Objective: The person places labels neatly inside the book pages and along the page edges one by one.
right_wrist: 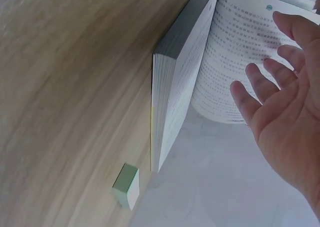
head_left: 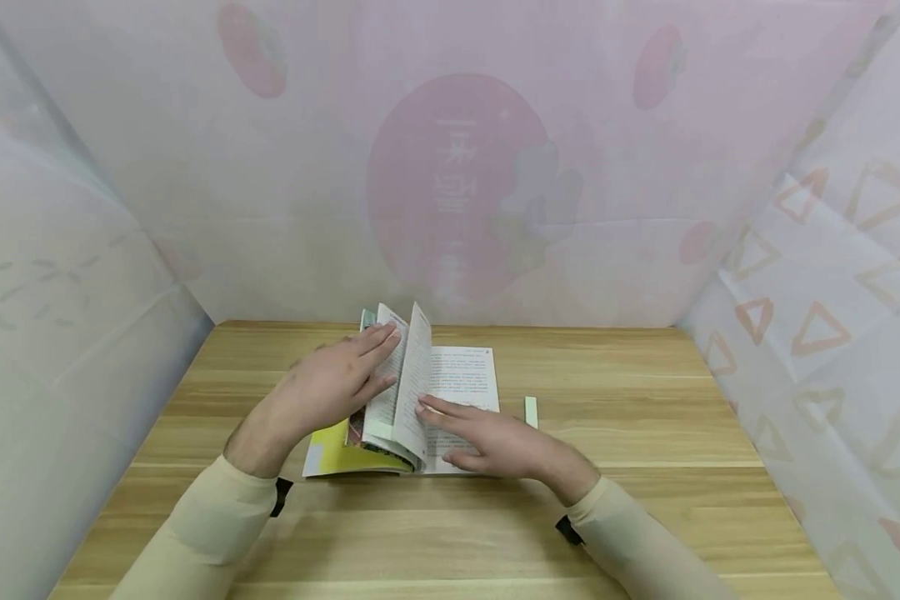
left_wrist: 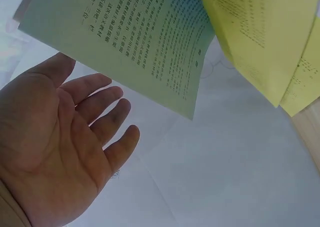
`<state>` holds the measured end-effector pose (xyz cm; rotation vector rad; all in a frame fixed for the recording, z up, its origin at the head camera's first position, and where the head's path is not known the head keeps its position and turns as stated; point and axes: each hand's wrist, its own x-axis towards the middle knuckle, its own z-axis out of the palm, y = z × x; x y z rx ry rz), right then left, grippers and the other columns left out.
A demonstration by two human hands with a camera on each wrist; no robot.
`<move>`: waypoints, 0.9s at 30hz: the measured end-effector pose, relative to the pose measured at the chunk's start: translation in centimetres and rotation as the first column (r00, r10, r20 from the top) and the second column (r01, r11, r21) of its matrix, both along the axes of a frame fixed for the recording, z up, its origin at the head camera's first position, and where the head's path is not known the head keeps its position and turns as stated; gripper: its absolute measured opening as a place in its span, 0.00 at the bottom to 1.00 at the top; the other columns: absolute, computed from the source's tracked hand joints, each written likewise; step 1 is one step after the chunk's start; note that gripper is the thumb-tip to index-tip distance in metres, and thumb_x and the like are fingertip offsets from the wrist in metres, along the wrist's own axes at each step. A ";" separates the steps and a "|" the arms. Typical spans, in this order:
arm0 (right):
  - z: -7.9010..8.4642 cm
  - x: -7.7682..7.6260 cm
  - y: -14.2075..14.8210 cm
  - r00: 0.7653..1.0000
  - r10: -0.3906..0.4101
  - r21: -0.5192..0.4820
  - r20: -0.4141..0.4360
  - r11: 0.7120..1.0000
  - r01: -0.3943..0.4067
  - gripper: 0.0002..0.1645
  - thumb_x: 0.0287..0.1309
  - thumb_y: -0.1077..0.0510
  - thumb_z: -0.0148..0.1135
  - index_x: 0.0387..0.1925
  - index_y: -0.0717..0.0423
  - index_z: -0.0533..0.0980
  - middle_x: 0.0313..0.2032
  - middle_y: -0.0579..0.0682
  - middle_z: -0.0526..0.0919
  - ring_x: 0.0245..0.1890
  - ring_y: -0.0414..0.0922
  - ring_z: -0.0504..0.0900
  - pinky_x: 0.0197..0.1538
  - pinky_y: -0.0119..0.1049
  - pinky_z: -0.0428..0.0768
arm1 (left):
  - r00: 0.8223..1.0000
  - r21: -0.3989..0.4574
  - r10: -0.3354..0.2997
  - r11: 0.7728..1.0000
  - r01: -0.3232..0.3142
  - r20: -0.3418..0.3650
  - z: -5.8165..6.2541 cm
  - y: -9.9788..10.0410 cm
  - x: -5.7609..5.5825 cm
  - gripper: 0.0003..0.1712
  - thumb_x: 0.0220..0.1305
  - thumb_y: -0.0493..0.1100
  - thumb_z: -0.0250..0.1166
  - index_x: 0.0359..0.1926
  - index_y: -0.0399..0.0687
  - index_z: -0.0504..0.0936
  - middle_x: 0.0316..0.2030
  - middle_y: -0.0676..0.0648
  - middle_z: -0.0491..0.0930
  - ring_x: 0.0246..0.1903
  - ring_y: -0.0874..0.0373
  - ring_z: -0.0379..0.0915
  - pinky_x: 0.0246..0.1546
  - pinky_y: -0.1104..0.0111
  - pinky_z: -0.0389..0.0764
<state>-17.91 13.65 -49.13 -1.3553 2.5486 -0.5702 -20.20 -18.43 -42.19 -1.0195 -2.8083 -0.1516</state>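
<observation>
An open book [head_left: 461, 375] lies on the table, its left-hand pages [head_left: 411, 383] lifted in a fan above a yellow sheet or cover [head_left: 337, 450]. My left hand [head_left: 330, 387] lies against the raised pages with fingers extended. In the left wrist view, that left hand [left_wrist: 65, 132] has its fingers spread beside a printed page [left_wrist: 135, 47]. My right hand [head_left: 495, 437] reaches over the right-hand page, fingertips at the standing leaf. The right wrist view shows the right hand [right_wrist: 285, 97] with fingers apart, before a curved page [right_wrist: 235, 62]; the thick page block [right_wrist: 182, 87] lies below.
A small pale green block [head_left: 531, 412] sits on the wooden table [head_left: 630, 392] just right of the book. Printed fabric walls [head_left: 307, 208] enclose the table at the back and both sides.
</observation>
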 end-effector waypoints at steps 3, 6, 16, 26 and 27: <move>-0.3 0.1 -0.5 1.000 0.006 0.023 0.004 1.000 -0.006 0.45 0.91 0.49 0.64 0.97 0.43 0.56 0.98 0.44 0.52 0.92 0.52 0.69 0.87 0.53 0.79 | 1.000 -0.037 -0.023 0.999 0.023 0.010 0.2 0.5 -0.3 0.38 0.93 0.56 0.63 0.89 0.39 0.71 0.90 0.37 0.69 0.89 0.38 0.69 0.86 0.39 0.77; -0.6 0.0 -0.9 1.000 0.011 0.042 0.006 0.999 -0.011 0.45 0.92 0.49 0.63 0.97 0.41 0.56 0.98 0.42 0.49 0.92 0.50 0.68 0.88 0.52 0.78 | 0.999 -0.087 -0.038 0.995 0.041 0.031 0.5 1.0 -0.6 0.37 0.94 0.56 0.60 0.89 0.40 0.71 0.90 0.38 0.68 0.90 0.40 0.67 0.90 0.40 0.72; -0.7 0.0 -2.2 0.997 0.074 0.056 -0.026 0.996 -0.072 0.46 0.89 0.50 0.66 0.96 0.43 0.58 0.97 0.46 0.53 0.94 0.50 0.66 0.90 0.50 0.76 | 0.993 -0.167 -0.080 0.981 0.095 0.091 1.9 1.9 -1.7 0.33 0.93 0.51 0.61 0.86 0.39 0.76 0.87 0.38 0.74 0.88 0.40 0.71 0.90 0.38 0.71; -1.1 0.3 -3.4 0.992 0.110 0.116 -0.067 0.988 -0.102 0.43 0.90 0.50 0.66 0.95 0.44 0.62 0.96 0.44 0.57 0.96 0.46 0.60 0.88 0.49 0.79 | 0.941 -0.196 -0.019 0.977 0.090 0.337 0.1 3.6 -4.3 0.34 0.93 0.51 0.58 0.88 0.42 0.74 0.90 0.39 0.70 0.90 0.38 0.67 0.89 0.38 0.73; -1.1 0.4 -3.4 0.991 0.112 0.118 -0.069 0.988 -0.103 0.42 0.90 0.50 0.66 0.95 0.44 0.63 0.96 0.44 0.58 0.96 0.46 0.60 0.89 0.49 0.78 | 0.937 -0.206 -0.016 0.974 0.093 0.348 -0.2 3.8 -4.6 0.33 0.93 0.52 0.58 0.88 0.43 0.74 0.90 0.39 0.70 0.90 0.38 0.67 0.88 0.38 0.74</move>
